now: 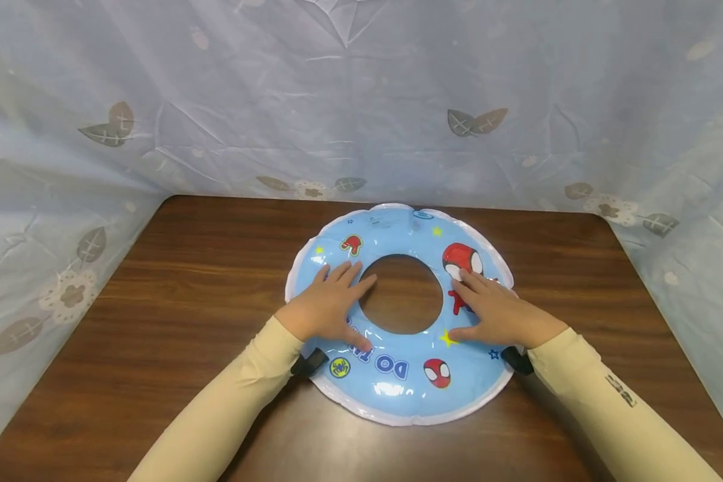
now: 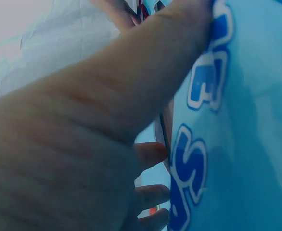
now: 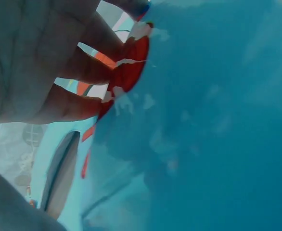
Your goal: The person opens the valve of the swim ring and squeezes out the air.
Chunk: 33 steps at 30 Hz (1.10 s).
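A light blue inflatable swim ring with a white scalloped edge and red, yellow and blue cartoon prints lies flat on the wooden table. On its left side rests my left hand, fingers spread, with the thumb near the printed letters. My right hand lies across the ring's right side, fingers straight over a red cartoon figure. In the left wrist view, the thumb touches the blue surface beside dark blue letters. Fingertips press against the red print in the right wrist view.
The dark brown table extends around the ring on all sides. A pale curtain with leaf and flower prints hangs behind the table and along both its sides. Black straps with small cameras sit at both wrists, over cream sleeves.
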### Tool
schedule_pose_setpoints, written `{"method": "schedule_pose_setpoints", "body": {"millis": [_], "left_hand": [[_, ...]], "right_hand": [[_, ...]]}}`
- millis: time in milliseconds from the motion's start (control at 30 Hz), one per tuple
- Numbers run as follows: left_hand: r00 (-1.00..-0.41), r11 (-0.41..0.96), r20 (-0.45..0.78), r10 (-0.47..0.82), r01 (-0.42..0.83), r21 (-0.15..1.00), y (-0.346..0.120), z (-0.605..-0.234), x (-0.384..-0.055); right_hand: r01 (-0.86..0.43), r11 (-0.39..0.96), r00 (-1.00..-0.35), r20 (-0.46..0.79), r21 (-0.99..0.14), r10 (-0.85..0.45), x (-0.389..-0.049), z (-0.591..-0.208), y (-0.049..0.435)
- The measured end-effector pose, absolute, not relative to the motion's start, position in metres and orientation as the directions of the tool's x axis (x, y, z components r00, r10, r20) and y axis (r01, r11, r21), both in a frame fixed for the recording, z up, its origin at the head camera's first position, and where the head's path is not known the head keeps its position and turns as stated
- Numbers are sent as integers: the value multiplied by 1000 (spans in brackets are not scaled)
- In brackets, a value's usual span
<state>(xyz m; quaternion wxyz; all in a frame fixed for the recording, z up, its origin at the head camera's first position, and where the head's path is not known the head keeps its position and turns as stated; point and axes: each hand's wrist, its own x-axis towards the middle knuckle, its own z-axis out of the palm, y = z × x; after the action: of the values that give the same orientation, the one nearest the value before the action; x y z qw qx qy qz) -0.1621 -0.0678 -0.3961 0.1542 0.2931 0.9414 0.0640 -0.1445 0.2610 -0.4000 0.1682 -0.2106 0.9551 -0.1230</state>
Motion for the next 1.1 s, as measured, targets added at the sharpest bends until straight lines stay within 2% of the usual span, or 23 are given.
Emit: {"method": "schedule_pose_setpoints", "body": {"millis": [267, 500, 733, 1100], "left_hand": [[-790, 833, -264, 553, 522, 184, -66, -399, -160], [-785, 836, -288, 549, 506, 213, -71, -386, -160], [-777, 875, -402, 485, 441, 202, -80, -374, -158], [-774, 892, -445, 451, 407, 197, -76, -386, -161]], "right_hand": [[-350, 889, -867, -257, -293, -426, -141, -398, 253], [-285, 904, -880, -287, -318, -378, -133, -391, 251], [-264, 907, -854, -358, -328, -378, -126, -386, 247], [-235, 915, -841, -403, -327, -360, -127, -394, 241]]}}
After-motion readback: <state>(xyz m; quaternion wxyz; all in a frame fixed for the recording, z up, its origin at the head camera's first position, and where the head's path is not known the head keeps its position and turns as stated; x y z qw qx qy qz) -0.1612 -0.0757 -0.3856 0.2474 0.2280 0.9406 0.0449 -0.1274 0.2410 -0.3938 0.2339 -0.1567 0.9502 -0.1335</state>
